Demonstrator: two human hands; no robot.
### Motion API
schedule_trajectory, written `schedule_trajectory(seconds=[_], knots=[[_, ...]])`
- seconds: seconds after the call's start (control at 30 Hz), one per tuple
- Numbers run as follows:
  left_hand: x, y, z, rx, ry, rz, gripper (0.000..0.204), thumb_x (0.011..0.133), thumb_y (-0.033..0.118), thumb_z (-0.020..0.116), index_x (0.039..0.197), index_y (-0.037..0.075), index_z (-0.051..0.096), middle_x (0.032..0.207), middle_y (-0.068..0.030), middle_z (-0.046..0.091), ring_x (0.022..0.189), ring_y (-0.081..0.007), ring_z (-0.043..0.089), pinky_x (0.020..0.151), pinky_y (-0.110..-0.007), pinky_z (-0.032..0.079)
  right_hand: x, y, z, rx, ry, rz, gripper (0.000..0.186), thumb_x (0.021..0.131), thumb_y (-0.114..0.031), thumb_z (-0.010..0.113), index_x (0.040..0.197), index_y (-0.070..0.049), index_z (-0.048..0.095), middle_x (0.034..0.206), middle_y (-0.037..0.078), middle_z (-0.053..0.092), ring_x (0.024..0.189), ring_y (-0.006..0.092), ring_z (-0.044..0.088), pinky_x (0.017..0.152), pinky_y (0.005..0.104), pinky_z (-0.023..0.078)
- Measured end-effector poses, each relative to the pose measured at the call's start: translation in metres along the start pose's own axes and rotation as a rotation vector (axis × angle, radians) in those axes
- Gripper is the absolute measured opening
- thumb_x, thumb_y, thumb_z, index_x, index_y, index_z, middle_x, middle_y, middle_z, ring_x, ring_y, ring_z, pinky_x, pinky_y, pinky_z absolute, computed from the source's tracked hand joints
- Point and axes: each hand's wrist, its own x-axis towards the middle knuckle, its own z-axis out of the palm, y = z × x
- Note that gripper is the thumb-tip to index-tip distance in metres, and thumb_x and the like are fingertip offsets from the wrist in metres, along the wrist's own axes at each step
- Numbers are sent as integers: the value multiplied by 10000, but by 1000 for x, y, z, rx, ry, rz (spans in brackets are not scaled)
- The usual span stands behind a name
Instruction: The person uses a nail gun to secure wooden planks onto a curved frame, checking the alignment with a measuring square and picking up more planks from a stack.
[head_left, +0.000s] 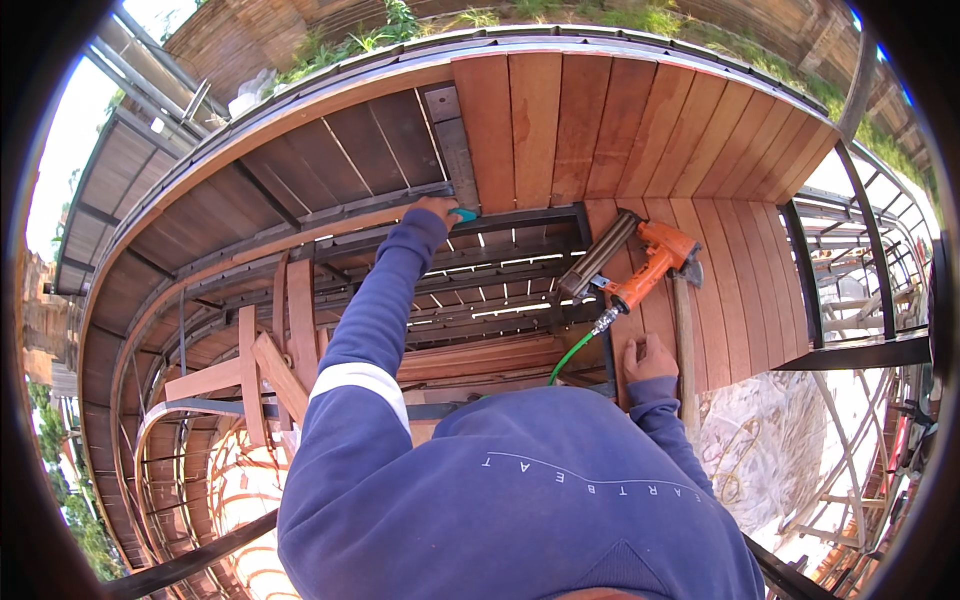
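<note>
My left hand [437, 207] reaches out to the far frame, its fingers closed on a small teal object [463, 215] whose kind I cannot make out. It is at the lower end of a dark upright [455, 150], beside the reddish-brown back boards [580, 130]. My right hand [650, 360] rests on the seat boards [730, 290] with its fingers curled; whatever they may hold is hidden. Just beyond it lies an orange nail gun [660, 262] with a dark magazine, joined to a green air hose [572, 358]. A narrow wooden strip [685, 350] runs beside my right hand.
Loose planks [250, 370] lean crosswise at the left. The curved frame [150, 270] sweeps around on that side, with gaps between its dark bars. Black metal posts [868, 240] and scaffolding poles [845, 460] stand at the right, above a pale sheet [770, 440].
</note>
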Motion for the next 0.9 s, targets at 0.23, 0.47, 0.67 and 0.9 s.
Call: schedule_trajectory(seconds=[0.23, 0.47, 0.67, 0.9], knots=[[-1, 2, -3, -32, -8, -46, 266, 848, 333, 645, 1027, 140, 687, 980, -159, 680, 949, -359, 632, 851, -456, 492, 0, -2, -2, -27, -22, 20, 195, 836, -264, 643, 817, -77, 591, 668, 116, 607, 610, 316, 608, 549, 421, 474], [-1, 4, -7, -26, -71, -94, 248, 889, 322, 598, 1048, 147, 673, 1036, -133, 671, 1002, -342, 619, 887, -450, 485, 1, -9, -9, -3, -105, 78, 200, 837, -285, 627, 849, -87, 602, 749, 141, 638, 688, 351, 624, 603, 451, 489], [6, 0, -2, -24, -90, -96, 279, 858, 346, 646, 1041, 141, 692, 1019, -150, 676, 992, -352, 621, 887, -448, 484, 0, 0, 1, -12, -21, 14, 190, 835, -261, 640, 817, -79, 588, 655, 109, 599, 601, 301, 601, 545, 411, 468], [1, 3, -1, -56, -38, -91, 286, 865, 311, 633, 1071, 116, 674, 1049, -153, 667, 1007, -362, 612, 892, -457, 478, 0, -2, 0, -28, -26, 27, 189, 833, -266, 641, 808, -87, 587, 638, 101, 593, 586, 301, 598, 534, 413, 464]])
